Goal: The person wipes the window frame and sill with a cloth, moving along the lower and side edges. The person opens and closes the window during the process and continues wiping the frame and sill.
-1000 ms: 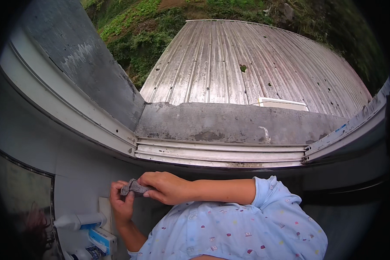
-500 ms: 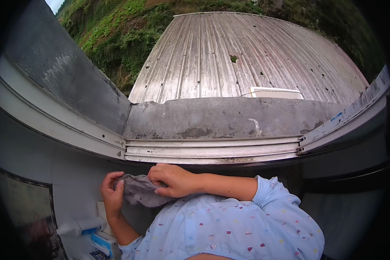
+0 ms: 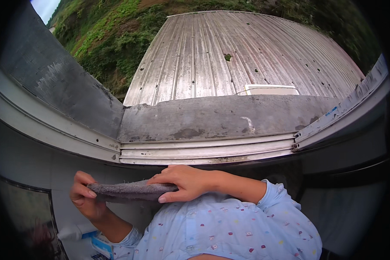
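Note:
A grey cleaning cloth [image 3: 132,190] is stretched between my two hands, just inside the window and in front of my body. My left hand [image 3: 85,195] pinches its left end between thumb and fingers. At the other end, my right hand [image 3: 182,182] is closed on the cloth, thumb below and fingers on top. The cloth looks folded, with its long edge nearly level. Close beyond my hands runs the white window track [image 3: 208,151], apart from the cloth.
A grey concrete sill [image 3: 221,117] lies beyond the track, with window frame sides at left [image 3: 52,112] and right [image 3: 346,110]. Outside is a ribbed metal roof [image 3: 195,60]. Low at left are a white bottle [image 3: 69,233] and a blue-and-white box [image 3: 102,246].
My left hand has moved left, pulling the crumpled cloth out into a longer, flatter strip. My right hand has shifted slightly right and still grips it.

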{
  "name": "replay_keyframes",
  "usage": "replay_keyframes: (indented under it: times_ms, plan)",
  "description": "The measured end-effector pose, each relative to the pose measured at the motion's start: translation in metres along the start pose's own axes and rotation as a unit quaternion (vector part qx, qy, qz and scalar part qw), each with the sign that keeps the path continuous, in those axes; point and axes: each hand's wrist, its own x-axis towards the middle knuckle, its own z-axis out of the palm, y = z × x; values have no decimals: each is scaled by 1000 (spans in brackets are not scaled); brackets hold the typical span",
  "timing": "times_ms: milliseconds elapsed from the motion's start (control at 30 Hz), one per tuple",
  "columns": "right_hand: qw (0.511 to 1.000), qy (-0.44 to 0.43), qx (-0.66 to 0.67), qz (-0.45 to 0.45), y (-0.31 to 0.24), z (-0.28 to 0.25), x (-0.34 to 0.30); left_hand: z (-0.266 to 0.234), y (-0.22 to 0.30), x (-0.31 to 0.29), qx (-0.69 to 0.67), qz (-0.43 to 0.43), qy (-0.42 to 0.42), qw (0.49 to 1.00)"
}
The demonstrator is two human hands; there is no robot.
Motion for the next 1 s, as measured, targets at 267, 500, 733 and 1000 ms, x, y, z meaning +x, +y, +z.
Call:
replay_keyframes:
  times_ms: [267, 500, 733, 1000]
  plan:
    - [963, 149, -222, 0, -43, -44, -94, 3, -13, 26, -100, 25, 34, 994]
    - [887, 419, -173, 87, -85, -48, -165, 65, -42, 24, 88, -54, -96, 990]
    - [661, 510, -471, 283, -37, -27, -187, 145, -84, -6, 296, -2, -227, 928]
    - [622, 572, -461, 271, -29, -26, -179, 152, -77, -4, 254, 8, -180, 950]
